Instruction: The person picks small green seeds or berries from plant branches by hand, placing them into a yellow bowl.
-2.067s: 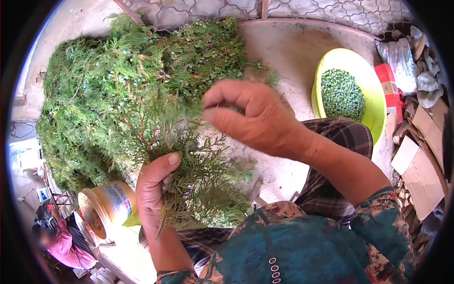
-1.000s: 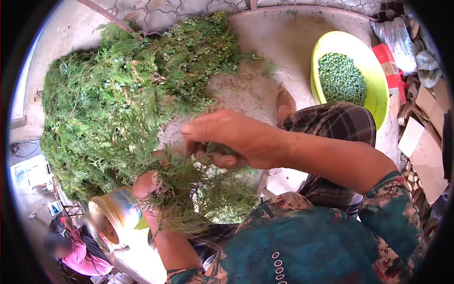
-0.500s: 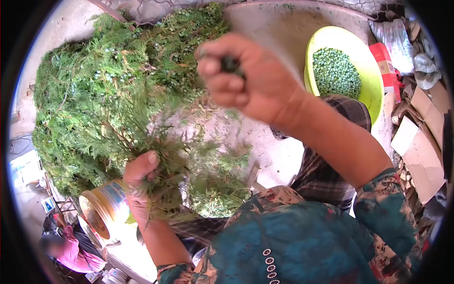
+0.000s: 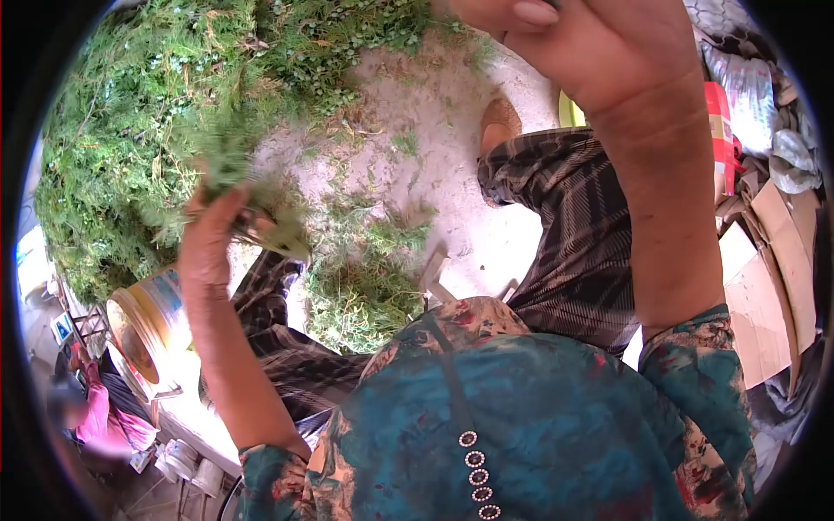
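My left hand is wrapped round a bunch of green sprigs, blurred by motion, in front of a large heap of cut conifer branches. At the top right my right hand is raised close to the camera. Its fingers are partly cut off by the frame edge, and a small dark bit shows near the thumb; what it holds cannot be made out. Behind my right wrist a sliver of the yellow-green basin shows, its contents hidden.
Loose sprigs lie on the ground between my legs. A yellowish bucket lies tilted at the left. A person in pink is at the lower left. Flattened cardboard and a red packet stand at the right.
My right hand has moved up and right, over the basin, hiding most of it. My left hand has shifted left and up with the sprigs. The camera view has also shifted.
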The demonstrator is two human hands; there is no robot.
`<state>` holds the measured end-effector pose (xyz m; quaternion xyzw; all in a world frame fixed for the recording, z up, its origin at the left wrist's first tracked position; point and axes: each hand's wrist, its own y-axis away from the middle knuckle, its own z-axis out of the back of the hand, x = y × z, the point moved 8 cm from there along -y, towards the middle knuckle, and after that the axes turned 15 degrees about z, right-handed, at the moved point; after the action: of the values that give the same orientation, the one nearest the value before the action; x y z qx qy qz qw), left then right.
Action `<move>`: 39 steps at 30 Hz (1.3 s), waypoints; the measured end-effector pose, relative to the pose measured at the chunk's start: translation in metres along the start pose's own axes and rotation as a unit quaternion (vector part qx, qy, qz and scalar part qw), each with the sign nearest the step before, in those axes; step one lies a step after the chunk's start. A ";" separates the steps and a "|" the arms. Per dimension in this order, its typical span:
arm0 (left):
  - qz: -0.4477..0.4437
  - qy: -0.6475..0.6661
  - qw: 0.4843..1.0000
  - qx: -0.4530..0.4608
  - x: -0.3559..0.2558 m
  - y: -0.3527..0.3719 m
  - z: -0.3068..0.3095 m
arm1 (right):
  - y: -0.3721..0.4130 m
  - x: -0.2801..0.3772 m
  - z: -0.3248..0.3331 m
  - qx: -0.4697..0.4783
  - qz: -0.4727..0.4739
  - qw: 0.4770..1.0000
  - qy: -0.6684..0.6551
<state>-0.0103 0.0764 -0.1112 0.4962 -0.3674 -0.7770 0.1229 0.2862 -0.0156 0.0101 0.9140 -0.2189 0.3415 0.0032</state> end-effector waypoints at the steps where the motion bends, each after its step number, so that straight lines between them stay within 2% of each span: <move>1: -0.023 0.027 0.998 -0.050 -0.009 0.003 0.023 | 0.001 -0.001 0.000 -0.012 -0.024 1.000 0.004; 3: -0.063 0.044 0.990 -0.119 -0.027 0.011 0.059 | 0.001 -0.003 -0.001 -0.020 -0.050 0.999 0.005; 6: -0.081 0.023 0.981 -0.172 -0.030 0.009 0.114 | -0.001 -0.008 -0.009 0.003 -0.057 0.998 0.004; 7: -0.080 0.024 0.981 -0.175 -0.028 0.008 0.127 | -0.001 -0.009 -0.013 -0.009 -0.062 0.998 -0.011; 9: -0.051 -0.092 0.972 -0.211 -0.019 -0.001 0.162 | 0.002 -0.011 -0.012 -0.022 -0.070 0.997 -0.027; 11: -0.049 -0.076 0.969 -0.228 -0.002 -0.011 0.198 | 0.023 -0.015 -0.032 -0.001 -0.075 0.996 -0.048; 13: 0.003 -0.083 0.982 -0.167 0.031 -0.039 0.244 | 0.043 -0.008 -0.042 0.020 -0.079 0.994 -0.069; 14: -0.004 -0.061 0.988 -0.141 0.051 -0.051 0.265 | 0.042 -0.009 -0.042 0.030 -0.080 0.993 -0.080; 16: 0.105 -0.090 0.939 -0.314 0.098 -0.039 0.295 | 0.032 -0.013 -0.042 0.053 -0.079 0.990 -0.101; 17: 0.060 -0.112 0.940 -0.318 0.124 -0.041 0.302 | 0.030 -0.017 -0.048 0.065 -0.076 0.989 -0.111; 18: 0.117 -0.214 0.914 -0.323 0.167 -0.045 0.318 | 0.029 -0.012 -0.047 0.078 -0.072 0.987 -0.119; 20: 0.106 -0.243 0.914 -0.306 0.173 -0.054 0.312 | -0.016 -0.001 -0.015 0.106 -0.063 0.984 -0.131; 21: 0.103 -0.273 0.912 -0.289 0.174 -0.058 0.306 | 0.019 0.002 -0.045 0.119 -0.059 0.982 -0.137; 22: 0.100 -0.304 0.907 -0.272 0.176 -0.062 0.301 | 0.020 0.007 -0.046 0.132 -0.056 0.979 -0.144; 24: 0.092 -0.367 0.894 -0.238 0.178 -0.069 0.289 | -0.020 0.007 -0.029 0.156 -0.046 0.974 -0.156; 26: 0.082 -0.425 0.878 -0.205 0.179 -0.075 0.276 | -0.024 0.011 -0.035 0.185 -0.039 0.968 -0.165; 30: 0.076 -0.533 0.830 -0.145 0.179 -0.083 0.249 | -0.026 0.014 -0.052 0.242 -0.039 0.950 -0.192; 34: 0.073 -0.646 0.756 -0.075 0.177 -0.090 0.217 | -0.032 0.031 -0.036 0.280 -0.034 0.933 -0.223; 35: 0.177 -0.491 0.850 -0.064 0.154 -0.102 0.223 | -0.032 0.038 -0.026 0.286 -0.035 0.929 -0.230; 36: 0.119 -0.496 0.858 -0.055 0.111 -0.104 0.198 | -0.031 0.038 -0.022 0.291 -0.037 0.926 -0.238; 37: 0.110 -0.453 0.884 -0.043 0.083 -0.108 0.177 | -0.029 0.045 -0.018 0.287 -0.036 0.927 -0.237; 38: 0.091 -0.486 0.867 -0.067 0.046 -0.102 0.145 | -0.031 0.058 -0.009 0.236 -0.035 0.940 -0.243; 39: 0.065 -0.515 0.855 -0.025 0.031 -0.115 0.127 | -0.033 0.068 -0.001 0.184 -0.034 0.950 -0.249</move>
<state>-0.1145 0.1969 -0.1816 -0.0026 -0.3903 -0.9204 -0.0212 0.3449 -0.0127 0.0583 0.9615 -0.1149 0.1376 -0.2082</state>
